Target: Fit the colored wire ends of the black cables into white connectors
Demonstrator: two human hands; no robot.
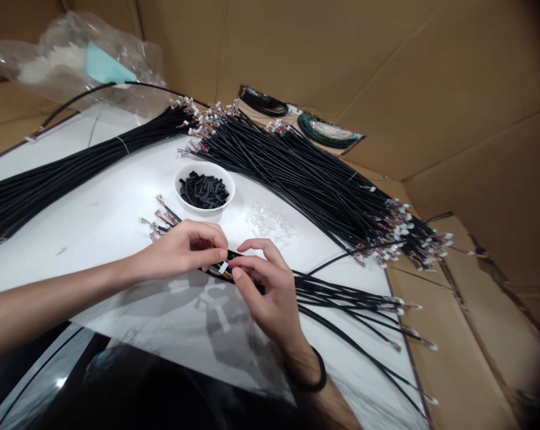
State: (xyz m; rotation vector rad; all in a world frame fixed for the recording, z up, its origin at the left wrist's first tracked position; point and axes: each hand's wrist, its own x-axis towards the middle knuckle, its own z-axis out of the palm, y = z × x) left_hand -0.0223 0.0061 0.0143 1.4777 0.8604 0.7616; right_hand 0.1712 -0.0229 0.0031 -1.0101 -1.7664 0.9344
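My left hand [187, 248] and my right hand [265, 286] meet over the white work surface [95, 209]. Both pinch the end of a thin black cable [341, 295] that runs off to the right. A small white connector [224, 267] sits between the fingertips of the two hands. The left fingers are curled round the cable end; the right thumb and forefinger press at the connector. Just behind the hands stands a white bowl [204, 189] holding several short black tube pieces. A few clear plastic housings [270, 222] lie loose to the right of the bowl.
A big fan of black cables with white connectors [305, 173] lies at the back right, and another bundle [50, 179] runs off left. Finished cables [368, 310] lie at my right. Cardboard walls [386, 71] surround the surface. A clear plastic bag [73, 60] sits back left.
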